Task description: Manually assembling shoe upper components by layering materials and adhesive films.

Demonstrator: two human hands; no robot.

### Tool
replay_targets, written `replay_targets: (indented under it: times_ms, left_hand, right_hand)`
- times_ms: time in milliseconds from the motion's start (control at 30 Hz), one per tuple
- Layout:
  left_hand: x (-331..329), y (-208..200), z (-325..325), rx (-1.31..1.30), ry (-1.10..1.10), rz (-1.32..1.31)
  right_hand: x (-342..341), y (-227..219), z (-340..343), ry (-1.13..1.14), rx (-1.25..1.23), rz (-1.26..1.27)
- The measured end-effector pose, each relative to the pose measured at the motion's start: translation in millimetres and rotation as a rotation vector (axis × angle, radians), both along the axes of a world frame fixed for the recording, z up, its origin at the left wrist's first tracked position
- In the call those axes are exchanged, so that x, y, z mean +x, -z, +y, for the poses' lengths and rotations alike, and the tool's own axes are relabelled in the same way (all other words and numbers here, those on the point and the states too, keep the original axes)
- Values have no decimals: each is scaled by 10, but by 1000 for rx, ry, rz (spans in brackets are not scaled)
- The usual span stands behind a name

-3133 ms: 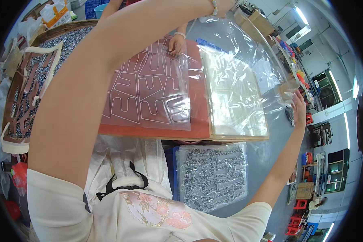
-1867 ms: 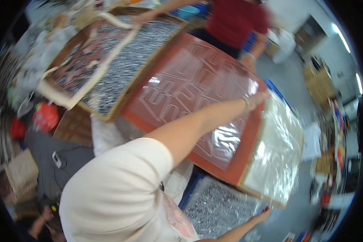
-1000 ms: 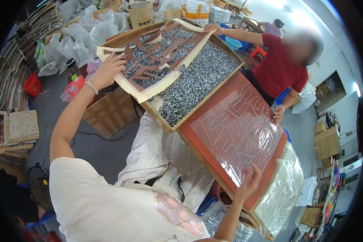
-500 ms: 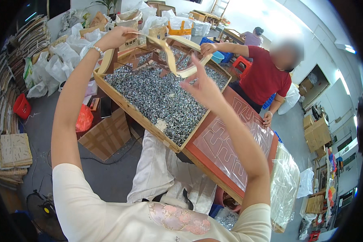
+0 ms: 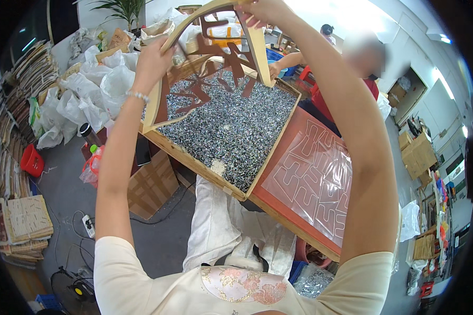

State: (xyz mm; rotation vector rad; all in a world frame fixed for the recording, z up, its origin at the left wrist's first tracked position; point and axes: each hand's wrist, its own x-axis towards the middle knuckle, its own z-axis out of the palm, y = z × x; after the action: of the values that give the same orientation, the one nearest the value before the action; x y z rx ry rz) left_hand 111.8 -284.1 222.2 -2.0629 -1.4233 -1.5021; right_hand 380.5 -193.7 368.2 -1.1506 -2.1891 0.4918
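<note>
A bent cut-out sheet, brown inside a cream border, stands raised over the far part of a wooden tray. Its lower ends rest at or just above the tray's rim; I cannot tell which. My left hand grips the border on its left side. Higher up, my right hand is closed on the top of the border, partly cut off by the picture's edge. Shiny silver and black bits fill the tray, with a small pale patch near its front corner.
A co-worker's hand is by the tray's far right corner. Right of the tray, a clear sheet with outlined shapes lies on a red surface. White bags stand at the back left; a cardboard piece leans below the tray.
My right hand, fingers apart before, has risen and closed on the sheet's border. My left hand has come down. The sheet now stands arched, its cut-outs facing me.
</note>
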Motion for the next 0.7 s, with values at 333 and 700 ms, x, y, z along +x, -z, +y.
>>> replay_targets:
  times_ms: [333,700]
  left_hand:
    - [-627,1349,-532,7,-109,-57]
    - [-788,876,-305,152,-21,-201]
  right_hand:
    - [-95,-193,-552,65,323,21]
    - [-144,-599,-289,249,587,200]
